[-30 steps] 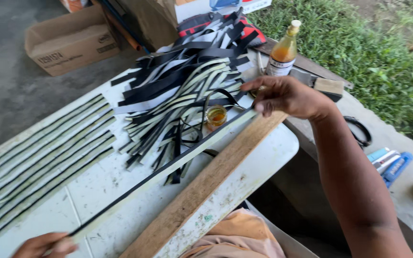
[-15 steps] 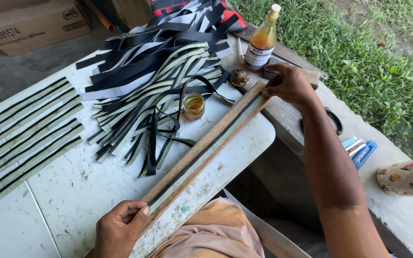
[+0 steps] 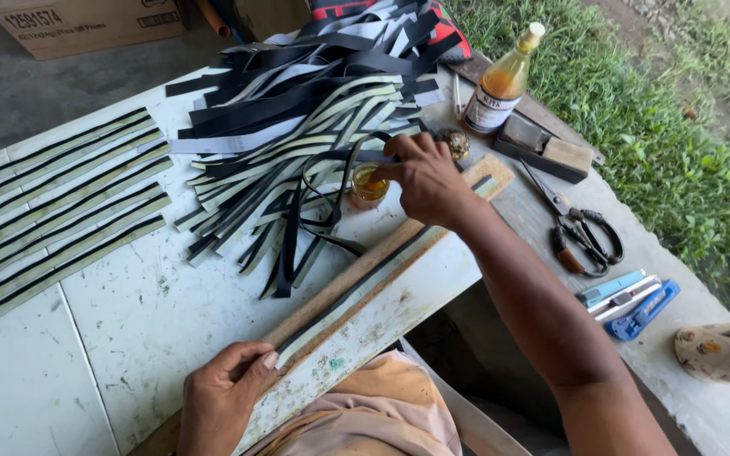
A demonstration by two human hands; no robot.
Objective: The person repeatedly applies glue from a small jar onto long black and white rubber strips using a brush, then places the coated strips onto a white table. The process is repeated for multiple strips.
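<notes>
My left hand (image 3: 226,397) pinning long pale-and-black strip (image 3: 365,287) on wooden board (image 3: 331,295), right hand (image 3: 424,179) fingertips pinched at small amber-filled glass jar (image 3: 368,186), white bench (image 3: 154,312)

right hand's fingers (image 3: 399,152) hiding the small jar's (image 3: 368,187) rim, cardboard box (image 3: 86,24) cropped, perhaps half
</notes>
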